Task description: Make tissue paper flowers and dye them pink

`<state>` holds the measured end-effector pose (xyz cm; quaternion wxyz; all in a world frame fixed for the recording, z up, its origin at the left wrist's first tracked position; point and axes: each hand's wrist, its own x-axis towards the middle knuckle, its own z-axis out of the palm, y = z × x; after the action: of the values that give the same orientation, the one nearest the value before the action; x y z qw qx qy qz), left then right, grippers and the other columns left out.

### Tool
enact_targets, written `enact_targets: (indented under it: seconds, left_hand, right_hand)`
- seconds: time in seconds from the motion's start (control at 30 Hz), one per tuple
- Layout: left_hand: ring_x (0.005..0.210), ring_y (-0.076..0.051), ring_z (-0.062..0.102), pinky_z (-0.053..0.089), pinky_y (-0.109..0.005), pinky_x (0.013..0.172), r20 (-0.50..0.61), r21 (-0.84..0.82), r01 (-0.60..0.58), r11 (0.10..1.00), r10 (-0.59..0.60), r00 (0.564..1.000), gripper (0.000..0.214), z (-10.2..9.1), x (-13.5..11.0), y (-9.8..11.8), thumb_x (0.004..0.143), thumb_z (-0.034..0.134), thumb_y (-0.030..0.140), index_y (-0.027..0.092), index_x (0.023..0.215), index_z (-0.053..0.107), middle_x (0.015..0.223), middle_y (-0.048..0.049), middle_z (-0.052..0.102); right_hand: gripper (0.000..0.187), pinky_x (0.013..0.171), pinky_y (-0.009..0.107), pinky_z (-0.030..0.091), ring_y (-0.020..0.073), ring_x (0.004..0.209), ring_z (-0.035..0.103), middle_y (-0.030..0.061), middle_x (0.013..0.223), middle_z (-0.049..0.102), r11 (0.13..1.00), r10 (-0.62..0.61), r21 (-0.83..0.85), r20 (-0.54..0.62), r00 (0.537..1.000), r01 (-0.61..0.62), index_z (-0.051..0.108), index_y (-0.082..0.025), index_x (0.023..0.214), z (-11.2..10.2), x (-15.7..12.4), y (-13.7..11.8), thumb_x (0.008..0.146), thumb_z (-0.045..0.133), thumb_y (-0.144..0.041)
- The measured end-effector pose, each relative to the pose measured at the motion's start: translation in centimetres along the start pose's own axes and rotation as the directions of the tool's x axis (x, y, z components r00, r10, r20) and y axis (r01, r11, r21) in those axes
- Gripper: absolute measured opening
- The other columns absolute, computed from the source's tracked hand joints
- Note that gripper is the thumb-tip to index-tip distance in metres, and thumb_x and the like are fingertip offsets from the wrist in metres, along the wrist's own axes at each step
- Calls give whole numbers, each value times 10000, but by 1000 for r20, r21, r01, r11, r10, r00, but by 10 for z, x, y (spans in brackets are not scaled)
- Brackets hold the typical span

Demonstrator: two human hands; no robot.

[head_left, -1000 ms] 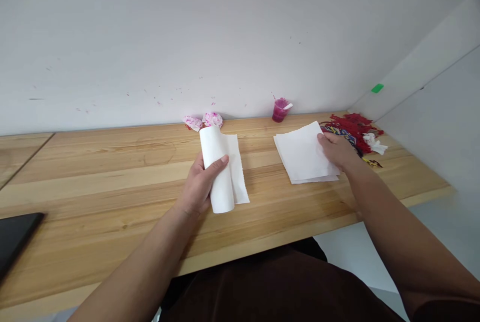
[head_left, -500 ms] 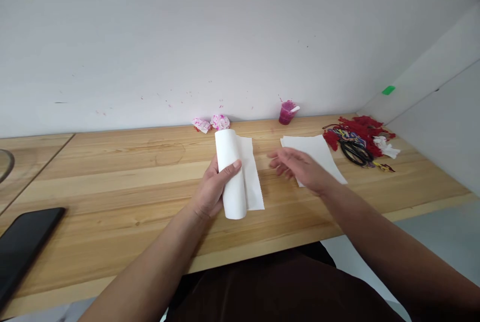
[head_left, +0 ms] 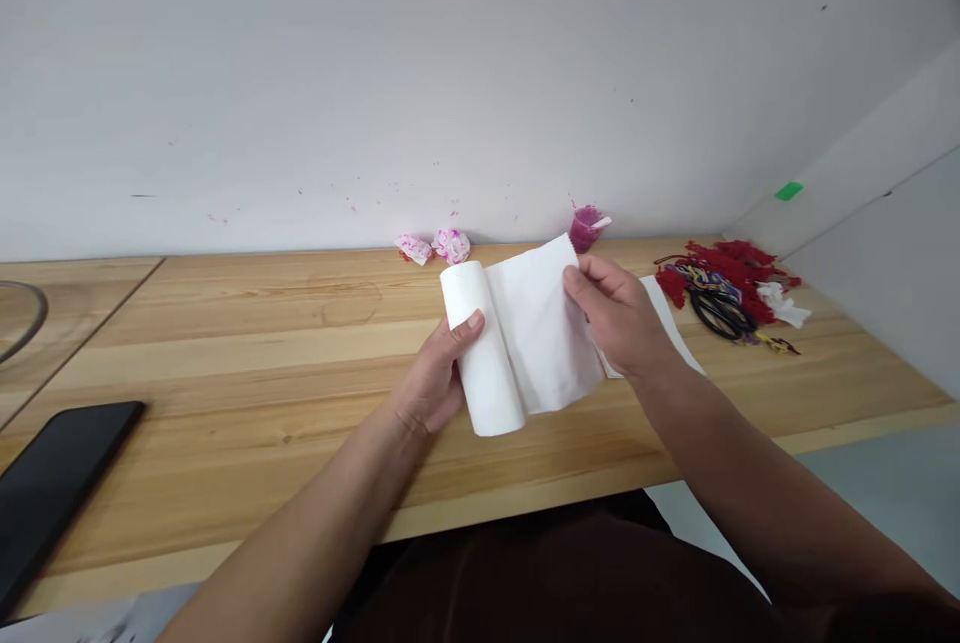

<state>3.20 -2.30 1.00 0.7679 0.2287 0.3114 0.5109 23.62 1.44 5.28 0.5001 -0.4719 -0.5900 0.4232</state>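
The loose end [head_left: 541,328] of the paper roll [head_left: 491,385] is pinched near its far corner by the closed thumb and fingers of the right hand [head_left: 616,315]. Just left of them, the roll is clasped by the left hand [head_left: 439,375] — long axis pointed toward the wall [head_left: 360,63], far end slanting left — above the wooden table [head_left: 255,383].

- A single view is given, taken from the person's head, above the near edge of the wooden table [head_left: 247,363].
- The camera is faced forward and down, so that the table is overlooked and the far wall [head_left: 390,53] is taken in beyond it.
- The left hand [head_left: 442,373] and right hand [head_left: 619,313] are framed centrally, at arm's reach.
- The phone [head_left: 64,478] is cut off at the left, the dark clothing [head_left: 555,578] at the near side.
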Motion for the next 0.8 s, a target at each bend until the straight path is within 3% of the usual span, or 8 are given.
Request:
enact_targets:
  seconds: [0.2,0.3,0.43,0.63,0.8]
  left_hand:
    - [1129,-364,725,575,-530,1029,26,61,40,997,-42,999,783,-1,-1,-1,714,913,400,155,1385,593,1233,-191,749]
    - [1147,-357,721,581,-518,1021,38,89,28,996,-31,999,733,-3,-1,-3,738,903,348,160,1376,596,1241,-191,747]
    - [1141,-361,724,587,-518,1013,40,82,36,996,-39,998,709,-3,-1,-2,732,905,358,150,1343,611,1229,-197,750]
    - [1097,-363,739,587,-530,1009,24,67,73,995,-74,997,759,-3,0,-1,705,915,437,160,1342,609,1208,-193,757]
    - [1086,-360,736,625,-508,931,-48,159,16,987,-9,999,729,-5,0,-1,675,942,381,167,1294,622,1219,-183,752]
  right_hand:
    - [271,540,270,323,132,599,419,-27,654,519,965,-117,-257,-210,971,61,627,-229,830,-26,-10,2,967,626,-463]
    - [297,517,268,347,132,576,445,-22,668,558,988,-26,-155,-214,977,-7,638,-236,851,-31,-14,8,941,656,-519]
    - [383,510,269,376,130,581,471,-13,695,570,994,106,-27,-122,987,-110,643,-229,795,-35,-16,15,880,714,-595]
    - [381,491,280,314,134,571,402,-13,666,496,978,-108,-202,-258,960,56,637,-235,783,-45,-16,0,916,672,-589]
    - [417,493,297,300,136,560,356,-11,646,457,936,-199,-331,-226,954,117,593,-231,720,-47,-18,-22,944,637,-580]
